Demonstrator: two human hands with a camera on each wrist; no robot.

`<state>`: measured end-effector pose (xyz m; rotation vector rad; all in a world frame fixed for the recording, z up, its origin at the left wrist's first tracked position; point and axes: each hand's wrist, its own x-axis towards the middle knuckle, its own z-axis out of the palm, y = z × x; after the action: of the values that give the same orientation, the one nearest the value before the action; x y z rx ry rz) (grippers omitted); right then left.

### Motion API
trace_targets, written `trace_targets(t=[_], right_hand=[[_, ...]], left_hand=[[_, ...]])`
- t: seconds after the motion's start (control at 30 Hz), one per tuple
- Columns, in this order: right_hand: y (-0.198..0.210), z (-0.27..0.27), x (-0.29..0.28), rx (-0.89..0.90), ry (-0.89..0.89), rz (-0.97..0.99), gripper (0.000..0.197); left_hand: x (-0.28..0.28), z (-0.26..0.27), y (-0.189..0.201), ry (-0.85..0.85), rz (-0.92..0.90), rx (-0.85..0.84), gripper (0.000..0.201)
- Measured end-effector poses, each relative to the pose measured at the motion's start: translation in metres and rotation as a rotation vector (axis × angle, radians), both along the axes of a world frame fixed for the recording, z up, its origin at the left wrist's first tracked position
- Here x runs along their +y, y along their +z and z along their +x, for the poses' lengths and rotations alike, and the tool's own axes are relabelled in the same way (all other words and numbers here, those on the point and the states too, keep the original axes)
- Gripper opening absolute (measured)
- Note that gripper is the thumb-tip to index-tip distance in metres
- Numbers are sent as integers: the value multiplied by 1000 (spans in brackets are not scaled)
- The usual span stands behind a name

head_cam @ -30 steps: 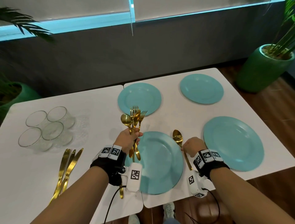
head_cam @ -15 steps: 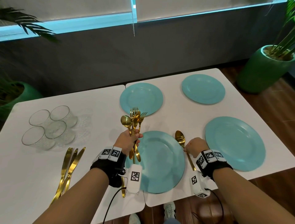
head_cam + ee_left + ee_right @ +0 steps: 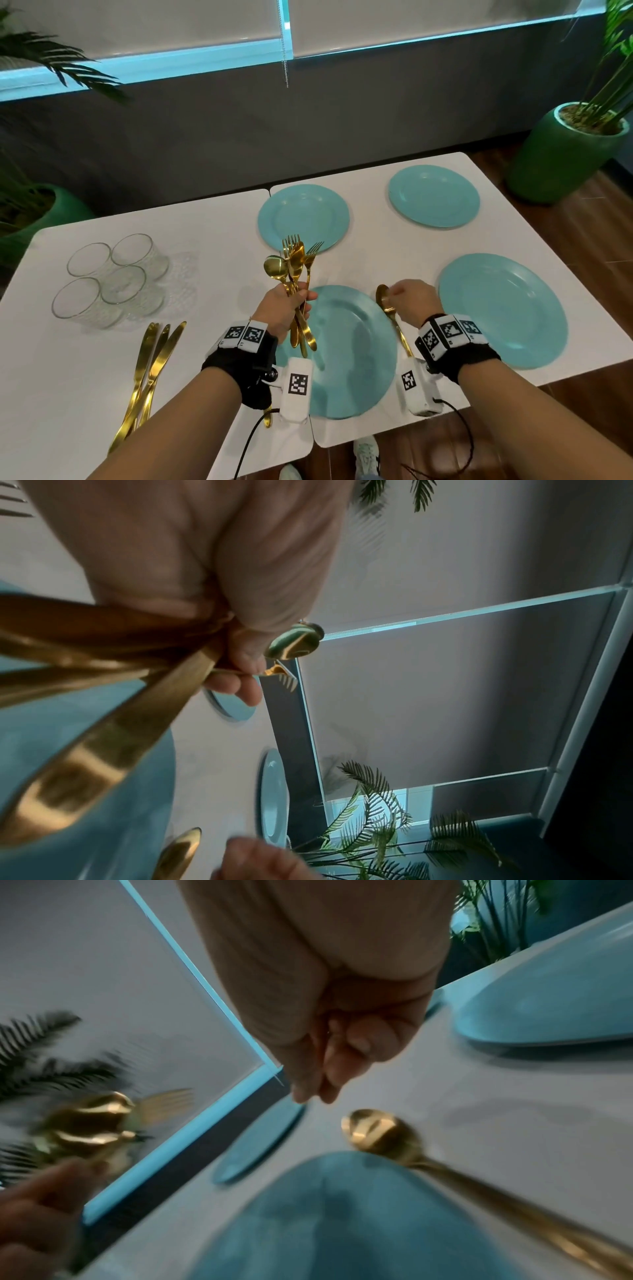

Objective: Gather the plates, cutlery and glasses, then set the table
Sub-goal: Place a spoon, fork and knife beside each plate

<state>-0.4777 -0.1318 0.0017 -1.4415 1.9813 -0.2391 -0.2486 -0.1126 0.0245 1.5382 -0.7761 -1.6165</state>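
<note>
left hand: the left hand (image 3: 282,310) is gripping a bunch of shiny gold spoons and forks (image 3: 296,263), fingers curled tight round the handles, heads fanning upward over the near round teal plate (image 3: 356,373); the left wrist view is showing the handles (image 3: 103,696) crossing under the palm.
right hand: the right hand (image 3: 416,301) is hovering just above the table with fingers loosely curled and holding nothing, as the right wrist view (image 3: 329,1042) is showing; it is sitting right over the single gold spoon (image 3: 388,313).
single spoon: it is lying flat on the white table (image 3: 222,240), just beside the right edge of the near plate, bowl pointing away from the person; seen in the right wrist view too (image 3: 380,1134).
other plates: three more teal plates are sitting on the table, one far centre (image 3: 303,217), one far right (image 3: 433,195), one near right (image 3: 503,308).
glasses: four clear drinking glasses (image 3: 109,277) are standing clustered at the left of the table.
knives: the gold table knives (image 3: 150,373) are lying together near the left forearm, in front of the glasses.
surroundings: green plant pots are standing at the right (image 3: 561,154) and at the left (image 3: 41,212).
</note>
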Motion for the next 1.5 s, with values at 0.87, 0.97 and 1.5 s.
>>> trace_targets(t=[0.87,0.97,1.5], right_hand=[[68,-22,9,-614,-219,-69,13],[58,-70,9,-239,-168,0,7],[-25,-87,10,338,81,231,30]], left_hand=[[7,-26,23,-93,-29,66,9],[-1,-40,25,-55,-15,47,14],[-23,-105,8,-132,3,-78,11]])
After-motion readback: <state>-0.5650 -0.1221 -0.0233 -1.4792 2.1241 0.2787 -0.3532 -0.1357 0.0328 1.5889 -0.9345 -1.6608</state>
